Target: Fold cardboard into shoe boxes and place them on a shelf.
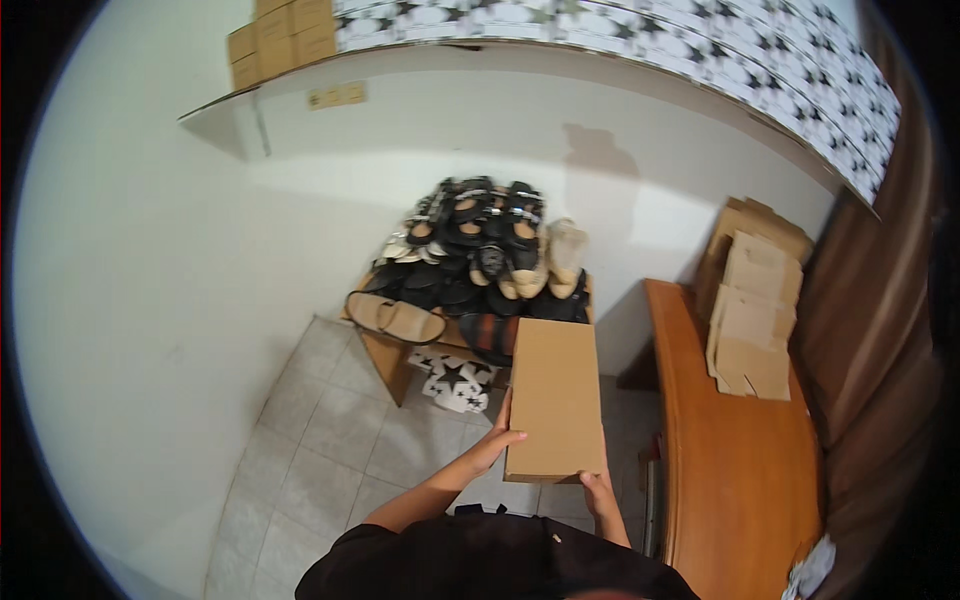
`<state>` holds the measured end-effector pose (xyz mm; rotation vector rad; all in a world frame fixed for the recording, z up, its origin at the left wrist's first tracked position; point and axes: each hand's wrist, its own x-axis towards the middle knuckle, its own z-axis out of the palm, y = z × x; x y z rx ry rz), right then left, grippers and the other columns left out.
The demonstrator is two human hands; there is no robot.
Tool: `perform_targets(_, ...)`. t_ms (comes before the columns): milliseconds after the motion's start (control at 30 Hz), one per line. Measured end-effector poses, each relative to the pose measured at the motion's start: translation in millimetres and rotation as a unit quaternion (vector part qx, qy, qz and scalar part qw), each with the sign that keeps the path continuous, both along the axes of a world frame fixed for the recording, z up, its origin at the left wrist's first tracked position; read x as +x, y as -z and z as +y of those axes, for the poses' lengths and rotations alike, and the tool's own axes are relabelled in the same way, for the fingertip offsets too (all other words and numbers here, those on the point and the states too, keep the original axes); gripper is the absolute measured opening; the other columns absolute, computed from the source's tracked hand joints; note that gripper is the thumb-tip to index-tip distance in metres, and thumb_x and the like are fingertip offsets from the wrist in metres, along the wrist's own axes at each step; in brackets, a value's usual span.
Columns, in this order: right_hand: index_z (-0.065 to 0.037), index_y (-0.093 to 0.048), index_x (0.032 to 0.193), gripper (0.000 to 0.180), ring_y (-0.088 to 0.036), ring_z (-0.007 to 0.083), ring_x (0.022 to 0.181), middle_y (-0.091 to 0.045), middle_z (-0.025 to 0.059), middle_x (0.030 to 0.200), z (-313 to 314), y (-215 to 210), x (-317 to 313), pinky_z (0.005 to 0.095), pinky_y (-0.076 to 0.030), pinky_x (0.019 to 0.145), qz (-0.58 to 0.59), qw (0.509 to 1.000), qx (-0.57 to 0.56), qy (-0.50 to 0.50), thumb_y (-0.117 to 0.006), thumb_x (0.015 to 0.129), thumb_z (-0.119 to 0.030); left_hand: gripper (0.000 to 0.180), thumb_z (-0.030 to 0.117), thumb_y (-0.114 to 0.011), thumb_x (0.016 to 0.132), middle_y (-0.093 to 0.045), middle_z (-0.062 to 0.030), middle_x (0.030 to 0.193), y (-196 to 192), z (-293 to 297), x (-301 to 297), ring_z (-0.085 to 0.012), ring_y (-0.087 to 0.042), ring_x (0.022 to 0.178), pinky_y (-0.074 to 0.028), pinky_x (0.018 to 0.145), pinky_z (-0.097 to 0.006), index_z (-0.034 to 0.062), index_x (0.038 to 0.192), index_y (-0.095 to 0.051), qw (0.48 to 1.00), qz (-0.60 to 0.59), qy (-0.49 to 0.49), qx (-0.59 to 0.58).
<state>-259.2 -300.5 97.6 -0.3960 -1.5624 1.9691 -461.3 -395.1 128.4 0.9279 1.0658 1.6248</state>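
A closed brown cardboard box, long and plain, is held out in front of my body. My left hand grips its left side near the close end, the thumb lying on the top face. At the near right corner my right hand holds the box, thumb at the front edge and the other fingers hidden. Just beyond the box stands a low wooden rack piled with shoes. Black shoes are heaped at the back, a beige pair sits to their right, and a tan sandal lies at the front left edge.
On the right is a wooden desk with flattened cardboard on it. A wall shelf overhead carries star-patterned boxes and brown boxes. Star-patterned packaging lies under the rack. A brown curtain hangs at far right.
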Motion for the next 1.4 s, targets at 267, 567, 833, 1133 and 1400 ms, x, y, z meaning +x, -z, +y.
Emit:
perform_targets(267,0.002,-0.007,0.143,0.105,-0.011,0.0255,0.138,-0.012,0.0171,0.149,-48,-29,-152,0.0374,-0.011,0.110,0.003,0.989,0.045,-0.143,-0.064,0.074,-0.053,0.093,0.022,-0.053,0.081,0.007,-0.0106,0.151,-15,-127,-98,-0.0216,0.002,0.139,-0.004,0.110,-0.037,0.0092,0.143,0.015,0.985,-0.032,-0.167,0.012)
perform_targets(567,0.000,-0.003,0.143,0.103,-0.013,0.0236,0.137,-0.013,0.0158,0.148,-162,-85,-366,0.0364,-0.011,0.109,0.109,0.961,0.115,-0.227,-0.063,0.078,-0.052,0.105,0.028,-0.061,0.072,0.012,-0.0096,0.151,-73,-267,-258,-0.0226,0.006,0.139,-0.003,0.110,-0.038,0.0131,0.143,0.015,0.950,0.090,-0.281,0.104)
perform_targets(833,0.000,-0.005,0.143,0.103,-0.018,0.0231,0.136,-0.017,0.0151,0.147,-250,-111,-513,0.0360,-0.015,0.108,0.129,0.944,0.094,-0.288,-0.064,0.077,-0.052,0.109,0.033,-0.061,0.071,0.013,-0.0101,0.151,-91,-364,-382,-0.0234,0.006,0.139,-0.002,0.110,-0.040,0.0126,0.141,0.020,0.933,0.128,-0.324,0.091)
perform_targets(1133,-0.003,-0.012,0.143,0.090,-0.018,0.0267,0.136,-0.015,0.0171,0.148,-259,-134,-647,0.0375,-0.016,0.108,0.187,0.920,0.134,-0.316,-0.068,0.080,-0.035,0.115,0.048,-0.064,0.069,0.007,-0.0115,0.151,-102,-386,-508,-0.0240,0.002,0.139,-0.005,0.110,-0.040,0.0094,0.142,0.015,0.909,0.157,-0.366,0.124)
perform_targets(1400,-0.008,-0.023,0.139,0.078,-0.018,0.0318,0.136,-0.009,0.0197,0.147,-234,-212,-812,0.0409,-0.023,0.107,0.352,0.801,0.343,-0.341,-0.070,0.077,-0.012,0.116,0.056,-0.067,0.064,-0.018,-0.0125,0.145,-147,-389,-643,-0.0247,-0.021,0.134,-0.021,0.107,-0.041,0.0075,0.144,0.000,0.855,0.197,-0.451,0.166)
